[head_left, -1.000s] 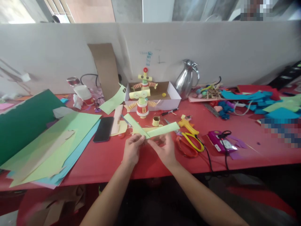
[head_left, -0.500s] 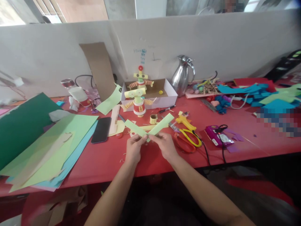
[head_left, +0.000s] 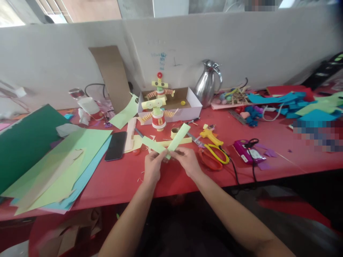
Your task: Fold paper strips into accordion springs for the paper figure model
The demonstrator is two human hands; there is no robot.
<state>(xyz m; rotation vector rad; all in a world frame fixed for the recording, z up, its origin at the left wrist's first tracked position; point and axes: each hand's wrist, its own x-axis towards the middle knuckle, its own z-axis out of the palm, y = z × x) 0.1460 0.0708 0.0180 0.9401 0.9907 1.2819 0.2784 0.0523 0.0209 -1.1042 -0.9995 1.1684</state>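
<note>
Taking the clock's centre as the place where the hands meet, the red worktop [head_left: 112, 182] spreads out all around. A dark green board [head_left: 29, 142] stands tilted at nine o'clock, and a loose stack of pale green, yellow and blue paper sheets [head_left: 88, 142] lies just this side of it. At eleven, a brown cardboard strip [head_left: 112, 75] leans on the wall; at twelve is an open white box [head_left: 177, 115], with a steel jug [head_left: 207, 84] upright beside it at one. A paper-cup figure [head_left: 159, 121] with pleated arms stands just before the box. Scissors [head_left: 219, 153] with a yellow handle lie between two and three, a purple device [head_left: 245, 151] with a black cable at three, a black phone [head_left: 115, 146] between nine and ten. At the centre, the left hand [head_left: 152, 164] and right hand [head_left: 189, 160] each pinch the pale green paper strips [head_left: 180, 137], raised above the worktop in a V whose arms point to ten and one. A small yellow paper ring [head_left: 174, 133] stands at half past twelve, near the strips.
</note>
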